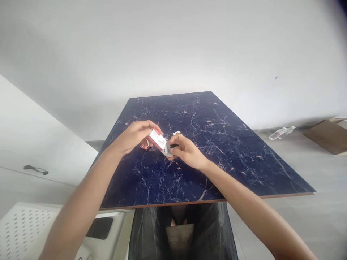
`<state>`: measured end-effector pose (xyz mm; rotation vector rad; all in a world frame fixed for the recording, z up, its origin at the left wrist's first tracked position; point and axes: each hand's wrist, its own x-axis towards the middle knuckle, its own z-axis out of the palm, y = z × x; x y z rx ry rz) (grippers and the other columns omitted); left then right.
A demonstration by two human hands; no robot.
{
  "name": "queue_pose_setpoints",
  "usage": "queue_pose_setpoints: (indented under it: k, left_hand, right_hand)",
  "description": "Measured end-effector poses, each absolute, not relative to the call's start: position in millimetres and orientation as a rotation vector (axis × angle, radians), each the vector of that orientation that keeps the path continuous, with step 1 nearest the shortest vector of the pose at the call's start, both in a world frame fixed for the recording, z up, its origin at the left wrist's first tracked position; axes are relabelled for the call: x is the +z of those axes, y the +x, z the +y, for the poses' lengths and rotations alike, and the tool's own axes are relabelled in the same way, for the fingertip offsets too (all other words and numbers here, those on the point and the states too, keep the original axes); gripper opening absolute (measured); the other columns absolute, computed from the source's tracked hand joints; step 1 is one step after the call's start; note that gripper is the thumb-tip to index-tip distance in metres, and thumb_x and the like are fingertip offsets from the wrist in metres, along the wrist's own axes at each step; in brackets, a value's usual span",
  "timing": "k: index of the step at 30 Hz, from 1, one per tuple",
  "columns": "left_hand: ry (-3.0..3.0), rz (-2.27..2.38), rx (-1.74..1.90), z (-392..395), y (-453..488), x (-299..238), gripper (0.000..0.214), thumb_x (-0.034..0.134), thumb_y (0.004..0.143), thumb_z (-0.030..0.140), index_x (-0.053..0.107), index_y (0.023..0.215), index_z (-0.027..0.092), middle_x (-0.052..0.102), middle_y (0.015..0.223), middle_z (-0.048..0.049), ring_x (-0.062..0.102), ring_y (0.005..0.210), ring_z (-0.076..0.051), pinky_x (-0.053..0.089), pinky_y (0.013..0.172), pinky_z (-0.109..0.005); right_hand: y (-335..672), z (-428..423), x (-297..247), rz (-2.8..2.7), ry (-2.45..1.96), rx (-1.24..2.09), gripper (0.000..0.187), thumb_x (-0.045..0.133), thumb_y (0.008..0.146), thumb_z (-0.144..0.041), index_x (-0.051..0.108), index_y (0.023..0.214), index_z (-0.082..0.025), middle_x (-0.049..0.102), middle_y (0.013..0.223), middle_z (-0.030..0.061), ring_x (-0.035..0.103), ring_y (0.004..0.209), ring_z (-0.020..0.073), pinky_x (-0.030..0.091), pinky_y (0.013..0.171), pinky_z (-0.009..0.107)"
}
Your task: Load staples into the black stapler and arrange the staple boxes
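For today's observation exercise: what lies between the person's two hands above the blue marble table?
In the head view, a small red-and-white box spans the gap, gripped by the left hand and the right hand.

**Colours and patterns on view**

A deep navy ground is shown by the tabletop [217,151], crossed by thin white marble veins. The small box [157,139] is printed white with red. Beside it, a dark red packet [145,146] is seen. The wall [173,47] is plain white.

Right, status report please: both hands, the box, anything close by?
Left hand grips small white-and-red box. Right hand pinches its lower end. Small red item lies just behind on dark marble table.
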<state>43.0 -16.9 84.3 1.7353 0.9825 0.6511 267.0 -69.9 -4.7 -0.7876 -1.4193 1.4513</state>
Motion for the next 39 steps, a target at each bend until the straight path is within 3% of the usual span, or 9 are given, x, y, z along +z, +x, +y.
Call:
queue_pose_setpoints:
  k: [5, 8, 12, 16, 23, 29, 33, 39]
  left_hand:
    - [1.586, 0.912, 0.878, -15, 31, 49, 0.027, 0.067, 0.090, 0.043, 0.073, 0.102, 0.019, 0.075, 0.113, -0.0118, 0.072, 0.081, -0.020, 0.058, 0.056, -0.027]
    - [1.574, 0.851, 0.904, -20, 33, 37, 0.021, 0.071, 0.087, 0.037, 0.074, 0.100, 0.020, 0.074, 0.117, -0.0111, 0.072, 0.092, -0.023, 0.060, 0.066, -0.030]
    - [1.603, 0.745, 0.873, -27, 39, 32, 0.014, 0.074, 0.085, 0.028, 0.077, 0.096, 0.020, 0.074, 0.118, -0.0108, 0.070, 0.105, -0.027, 0.061, 0.080, -0.035]
    - [1.448, 0.750, 0.954, -27, 43, 26, 0.016, 0.077, 0.084, 0.030, 0.077, 0.097, 0.020, 0.073, 0.122, -0.0099, 0.071, 0.107, -0.027, 0.064, 0.077, -0.034]
    - [1.199, 0.709, 1.138, -20, 45, 16, 0.022, 0.081, 0.081, 0.032, 0.079, 0.101, 0.023, 0.073, 0.125, -0.0076, 0.068, 0.115, -0.027, 0.064, 0.075, -0.028]
    - [1.220, 0.595, 1.058, -25, 46, 14, 0.018, 0.079, 0.083, 0.027, 0.081, 0.101, 0.025, 0.069, 0.133, -0.0076, 0.066, 0.118, -0.029, 0.063, 0.083, -0.034]
    - [1.271, 0.551, 1.020, -31, 49, 13, 0.018, 0.080, 0.082, 0.024, 0.081, 0.100, 0.027, 0.068, 0.135, -0.0070, 0.063, 0.123, -0.031, 0.062, 0.085, -0.038]
    - [1.297, 0.516, 1.007, -38, 61, 8, 0.022, 0.082, 0.080, 0.024, 0.082, 0.102, 0.026, 0.064, 0.141, -0.0087, 0.056, 0.133, -0.036, 0.054, 0.101, -0.049]
  right_hand:
    - [273, -71, -3, -1.659, -1.048, 0.998, 0.018, 0.062, 0.093, -0.040, 0.065, 0.098, -0.022, 0.070, 0.109, 0.0072, 0.071, 0.082, 0.0198, 0.064, 0.076, 0.039]
    - [272, -72, -5, -1.791, -1.154, 0.572, 0.017, 0.063, 0.092, -0.038, 0.072, 0.096, -0.023, 0.070, 0.114, 0.0090, 0.070, 0.083, 0.0212, 0.063, 0.079, 0.041]
    - [270, -73, -8, -1.805, -1.198, 0.380, 0.016, 0.063, 0.093, -0.034, 0.076, 0.095, -0.024, 0.070, 0.121, 0.0098, 0.071, 0.092, 0.0235, 0.062, 0.085, 0.042]
    - [273, -72, -4, -1.646, -1.195, 0.451, 0.017, 0.062, 0.094, -0.035, 0.072, 0.090, -0.022, 0.074, 0.112, 0.0087, 0.072, 0.094, 0.0240, 0.062, 0.083, 0.040]
    - [281, -63, 2, -1.251, -0.989, 1.002, 0.029, 0.071, 0.088, -0.050, 0.066, 0.085, -0.022, 0.077, 0.105, 0.0069, 0.074, 0.096, 0.0245, 0.062, 0.090, 0.044]
    - [281, -65, 0, -1.364, -1.101, 0.807, 0.025, 0.073, 0.087, -0.046, 0.075, 0.093, -0.022, 0.077, 0.106, 0.0067, 0.073, 0.094, 0.0243, 0.060, 0.086, 0.040]
    - [282, -64, 0, -1.347, -1.090, 0.713, 0.022, 0.076, 0.083, -0.044, 0.077, 0.088, -0.022, 0.076, 0.103, 0.0063, 0.072, 0.091, 0.0232, 0.060, 0.084, 0.037]
    - [281, -62, -1, -1.346, -1.031, 0.778, 0.019, 0.081, 0.079, -0.043, 0.081, 0.086, -0.025, 0.077, 0.099, 0.0050, 0.073, 0.091, 0.0234, 0.061, 0.084, 0.038]
